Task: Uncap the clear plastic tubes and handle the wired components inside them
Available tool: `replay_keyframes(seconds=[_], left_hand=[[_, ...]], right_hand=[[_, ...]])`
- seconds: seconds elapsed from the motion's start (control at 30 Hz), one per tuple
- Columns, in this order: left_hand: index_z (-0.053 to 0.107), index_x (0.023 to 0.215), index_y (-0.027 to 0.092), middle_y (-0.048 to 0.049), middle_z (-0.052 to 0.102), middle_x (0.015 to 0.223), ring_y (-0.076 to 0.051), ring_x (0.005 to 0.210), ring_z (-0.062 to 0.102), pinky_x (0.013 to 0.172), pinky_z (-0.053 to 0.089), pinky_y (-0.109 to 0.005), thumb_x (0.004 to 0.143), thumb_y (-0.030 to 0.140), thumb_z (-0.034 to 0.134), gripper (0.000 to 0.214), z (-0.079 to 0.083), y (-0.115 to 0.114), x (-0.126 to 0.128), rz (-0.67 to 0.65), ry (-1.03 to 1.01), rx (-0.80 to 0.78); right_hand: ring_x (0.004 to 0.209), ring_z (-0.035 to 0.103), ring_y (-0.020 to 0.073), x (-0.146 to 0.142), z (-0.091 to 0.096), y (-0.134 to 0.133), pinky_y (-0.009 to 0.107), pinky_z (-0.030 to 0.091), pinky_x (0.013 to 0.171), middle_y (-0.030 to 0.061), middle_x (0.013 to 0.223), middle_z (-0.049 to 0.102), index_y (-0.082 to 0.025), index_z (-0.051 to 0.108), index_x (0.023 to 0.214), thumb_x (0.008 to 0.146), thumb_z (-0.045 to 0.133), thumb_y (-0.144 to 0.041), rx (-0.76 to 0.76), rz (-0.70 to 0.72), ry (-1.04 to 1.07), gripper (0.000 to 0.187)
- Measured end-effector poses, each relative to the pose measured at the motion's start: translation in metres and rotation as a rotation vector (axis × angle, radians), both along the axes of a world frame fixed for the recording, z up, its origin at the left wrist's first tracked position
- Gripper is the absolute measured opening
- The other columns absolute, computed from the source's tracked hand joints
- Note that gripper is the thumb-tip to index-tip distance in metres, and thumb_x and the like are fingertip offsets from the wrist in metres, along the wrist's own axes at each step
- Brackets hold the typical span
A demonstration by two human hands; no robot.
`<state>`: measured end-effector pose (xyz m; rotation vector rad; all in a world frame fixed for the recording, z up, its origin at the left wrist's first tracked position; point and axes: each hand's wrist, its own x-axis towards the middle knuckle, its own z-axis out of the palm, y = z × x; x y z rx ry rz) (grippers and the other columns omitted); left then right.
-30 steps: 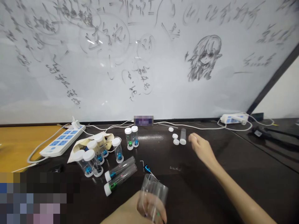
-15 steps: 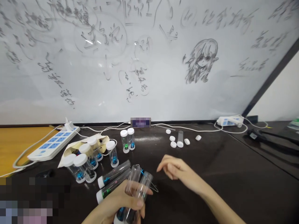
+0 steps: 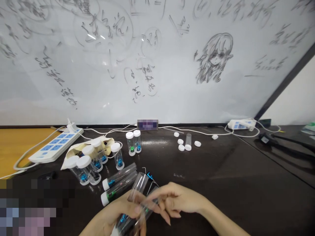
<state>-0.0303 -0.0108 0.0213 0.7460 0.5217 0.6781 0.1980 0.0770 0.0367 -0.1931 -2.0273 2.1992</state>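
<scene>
My left hand (image 3: 115, 216) is closed around two clear plastic tubes (image 3: 137, 193) at the near edge of the dark table (image 3: 233, 177); blue and green parts show inside them. My right hand (image 3: 176, 201) has come up against the tubes' open ends, fingers curled in a pinch there; what they hold, if anything, I cannot make out. A small blue-handled wire tool (image 3: 149, 176) lies on the table just beyond the tubes. Two capped tubes (image 3: 118, 183) lie flat to the left of my hands.
Several capped vials (image 3: 92, 162) stand by a cloth pouch (image 3: 73, 154), two more vials (image 3: 133, 142) further back. Loose white caps (image 3: 180, 144) and an open tube (image 3: 188, 141) sit mid-table. A power strip (image 3: 52, 147) and cables lie left, another strip (image 3: 240, 124) right, below the whiteboard.
My right hand came back from the loose caps at the far side to the tubes in my left hand. My left hand lifted the tubes and tilted them forward.
</scene>
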Motion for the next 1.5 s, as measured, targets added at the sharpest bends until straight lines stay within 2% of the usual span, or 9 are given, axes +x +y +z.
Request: replay_keyframes(seconds=[0.27, 0.4, 0.5, 0.7, 0.87, 1.03, 1.3, 1.4, 1.5], left_hand=[[0.065, 0.114, -0.001, -0.0225, 0.067, 0.068, -0.018, 0.035, 0.055, 0.029, 0.035, -0.017, 0.077, 0.042, 0.064, 0.056, -0.008, 0.003, -0.002, -0.058, -0.052, -0.054], [0.064, 0.121, 0.003, -0.0205, 0.068, 0.069, -0.018, 0.037, 0.057, 0.03, 0.04, -0.018, 0.077, 0.042, 0.066, 0.059, -0.007, 0.0, -0.009, -0.038, -0.047, -0.082], [0.064, 0.121, 0.003, -0.0197, 0.068, 0.067, -0.016, 0.04, 0.059, 0.034, 0.044, -0.017, 0.078, 0.042, 0.067, 0.058, -0.003, 0.0, -0.013, 0.019, -0.012, -0.104], [0.069, 0.11, 0.004, -0.019, 0.066, 0.062, -0.015, 0.037, 0.055, 0.034, 0.042, -0.015, 0.076, 0.049, 0.072, 0.057, 0.002, -0.001, -0.001, 0.17, 0.097, -0.14], [0.072, 0.1, 0.004, -0.0114, 0.063, 0.057, -0.01, 0.036, 0.051, 0.033, 0.036, -0.011, 0.064, 0.056, 0.079, 0.064, 0.006, -0.005, 0.012, 0.324, 0.149, -0.245], [0.073, 0.086, 0.003, -0.0088, 0.058, 0.051, -0.008, 0.033, 0.045, 0.031, 0.032, -0.011, 0.058, 0.052, 0.082, 0.057, 0.005, -0.007, 0.013, 0.379, 0.174, -0.311], [0.063, 0.111, 0.005, -0.0059, 0.058, 0.055, -0.009, 0.035, 0.045, 0.032, 0.032, -0.013, 0.066, 0.062, 0.074, 0.074, -0.001, -0.009, 0.004, 0.341, 0.216, -0.204], [0.061, 0.112, 0.005, -0.0089, 0.06, 0.056, -0.012, 0.035, 0.046, 0.033, 0.037, -0.017, 0.063, 0.06, 0.076, 0.076, 0.0, -0.01, 0.004, 0.267, 0.3, -0.114], [0.064, 0.106, 0.005, -0.011, 0.063, 0.062, -0.013, 0.042, 0.052, 0.04, 0.044, -0.02, 0.061, 0.055, 0.078, 0.069, 0.003, -0.01, 0.001, 0.178, 0.429, -0.037]], right_hand=[[0.054, 0.064, 0.0128, -0.004, -0.021, 0.0, 0.013, 0.036, 0.035, 0.0118, 0.077, 0.068, -0.004, 0.07, 0.109, 0.082, 0.074, -0.057, -0.263, -0.057, -0.027, 0.059], [0.052, 0.063, 0.0122, 0.002, -0.022, 0.004, 0.012, 0.037, 0.035, 0.0083, 0.07, 0.069, -0.008, 0.067, 0.084, 0.073, 0.084, -0.033, -0.34, -0.21, -0.071, 0.032], [0.054, 0.063, 0.0121, 0.007, -0.018, 0.01, 0.011, 0.038, 0.036, 0.0094, 0.068, 0.068, -0.009, 0.062, 0.073, 0.074, 0.084, -0.027, -0.299, -0.343, -0.085, 0.029], [0.046, 0.045, 0.0037, 0.009, -0.011, 0.013, 0.011, 0.025, 0.034, 0.0037, 0.069, 0.061, -0.007, 0.07, 0.109, 0.088, 0.073, -0.038, -0.253, -0.371, -0.1, 0.037], [0.042, 0.038, 0.0024, 0.007, -0.011, 0.007, 0.013, 0.018, 0.035, 0.0006, 0.072, 0.059, -0.014, 0.06, 0.11, 0.094, 0.067, -0.044, -0.294, -0.356, -0.032, 0.035], [0.042, 0.041, 0.0048, 0.005, -0.01, -0.001, 0.015, 0.018, 0.033, 0.012, 0.076, 0.065, -0.005, 0.063, 0.112, 0.096, 0.058, -0.058, -0.301, -0.195, -0.018, 0.055], [0.037, 0.039, 0.004, 0.004, -0.009, -0.008, 0.014, 0.019, 0.031, 0.0073, 0.072, 0.066, -0.011, 0.052, 0.132, 0.099, 0.055, -0.054, -0.36, -0.187, 0.0, 0.054], [0.036, 0.043, 0.006, 0.002, -0.007, -0.011, 0.015, 0.017, 0.029, 0.0104, 0.075, 0.068, -0.01, 0.055, 0.125, 0.09, 0.066, -0.058, -0.377, -0.129, -0.067, 0.06], [0.037, 0.046, 0.0074, 0.001, -0.008, -0.011, 0.015, 0.017, 0.029, 0.0095, 0.073, 0.069, -0.012, 0.056, 0.111, 0.086, 0.072, -0.053, -0.374, -0.147, -0.153, 0.05]])
